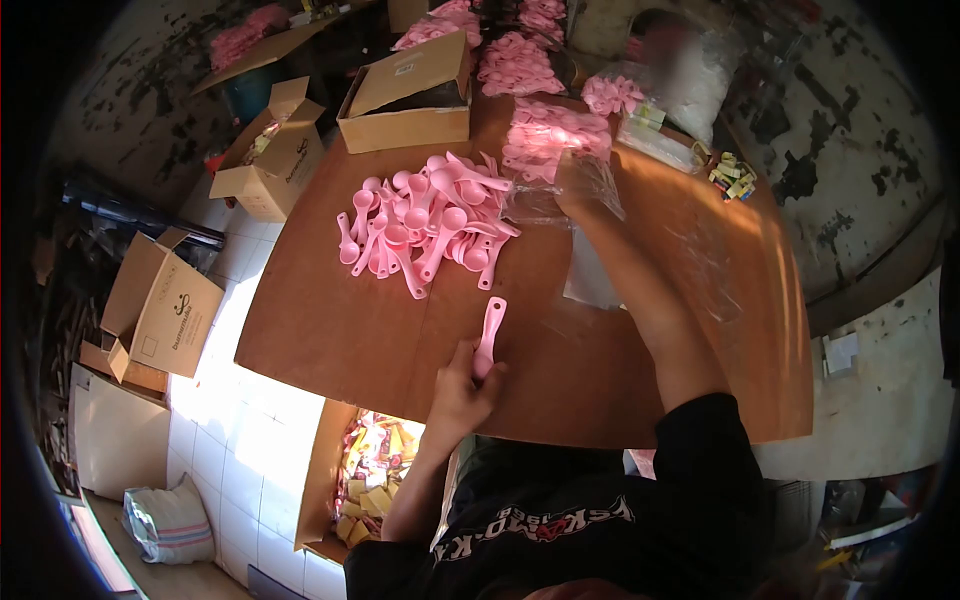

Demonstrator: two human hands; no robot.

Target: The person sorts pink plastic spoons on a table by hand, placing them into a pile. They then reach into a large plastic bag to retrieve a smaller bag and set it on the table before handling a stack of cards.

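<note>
My left hand point(465, 392) is closed around a pink measuring spoon point(490, 335) near the table's front edge. The spoon's handle, with a hole at its end, points away from me. Ahead of it lies a loose heap of pink spoons point(425, 215). My right hand point(578, 185) reaches far across the table, its fingers closed on a clear plastic bag point(603, 190); glare partly hides the fingertips. Just beyond that hand are stacked bags of pink spoons point(545, 135). A flat, pale clear sheet point(592, 275) rests beneath my right forearm.
An open cardboard box point(410, 125) stands at the table's back left, with more pink bundles point(515, 65) behind. Small yellow packets point(732, 177) lie at the right edge. Cartons point(165, 310) stand on the floor at left. Below the front edge, a box holds many wrapped pieces point(370, 480).
</note>
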